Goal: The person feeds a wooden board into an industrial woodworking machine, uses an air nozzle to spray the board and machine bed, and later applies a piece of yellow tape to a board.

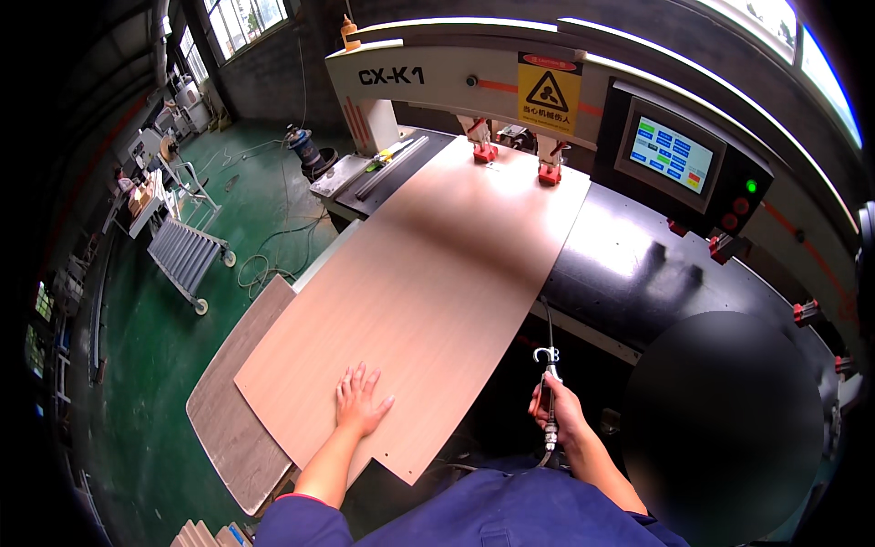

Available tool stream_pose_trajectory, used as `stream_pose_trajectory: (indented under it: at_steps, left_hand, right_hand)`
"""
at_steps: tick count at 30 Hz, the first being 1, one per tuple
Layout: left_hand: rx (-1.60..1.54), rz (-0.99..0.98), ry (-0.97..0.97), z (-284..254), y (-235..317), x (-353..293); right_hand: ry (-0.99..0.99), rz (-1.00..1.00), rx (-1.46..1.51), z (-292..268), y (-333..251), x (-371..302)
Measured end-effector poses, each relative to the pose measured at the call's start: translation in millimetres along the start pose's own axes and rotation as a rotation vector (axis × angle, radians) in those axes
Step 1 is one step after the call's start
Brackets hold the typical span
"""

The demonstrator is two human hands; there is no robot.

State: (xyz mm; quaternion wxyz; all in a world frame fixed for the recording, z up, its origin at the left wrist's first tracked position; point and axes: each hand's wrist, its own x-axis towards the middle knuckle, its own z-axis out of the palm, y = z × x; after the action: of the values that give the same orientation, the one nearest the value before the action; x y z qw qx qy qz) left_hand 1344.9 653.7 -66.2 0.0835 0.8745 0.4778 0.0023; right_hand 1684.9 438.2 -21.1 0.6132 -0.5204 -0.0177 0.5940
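Note:
A long light-brown wood-grain panel (pixel 410 301) reaches from near my body to beneath the machine's two red-tipped clamps (pixel 550 173). It has a notched near edge and small holes at its near corner. My left hand (pixel 361 406) lies flat on the near part of the panel, fingers spread. To the right of the panel, my right hand (pixel 570 415) is wrapped around an air blow gun (pixel 550 369) with a metal hook and nozzle. A hose fitting shows below that hand. The blow gun's nozzle points away from me, toward the machine bed.
A brown support board (pixel 232 410) sits under the panel's left side. The dark machine bed (pixel 620 264) runs right, below a control screen (pixel 670 155). Left on the green floor are a roller cart (pixel 187 253) and a loose hose (pixel 264 273). A dark round blur covers the lower right.

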Motion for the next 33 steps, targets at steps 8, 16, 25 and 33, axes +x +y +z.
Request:
stream_pose_trajectory:
  at_steps: [8, 16, 25, 33]
  left_hand:
    - [0.007, -0.003, 0.012, 0, 0, -1]
    - [0.002, 0.005, 0.030, 3, 2, 0]
    - [0.021, 0.015, 0.046, 7, -2, 0]
    - [0.024, 0.019, 0.050, 7, -14, -5]
  right_hand:
    - [-0.001, -0.006, 0.037, 2, 1, -2]
    - [0.041, -0.005, 0.074, 0, 4, -7]
    - [0.109, -0.037, 0.170, -10, 17, -20]
    - [0.211, -0.089, 0.306, -15, 40, -54]
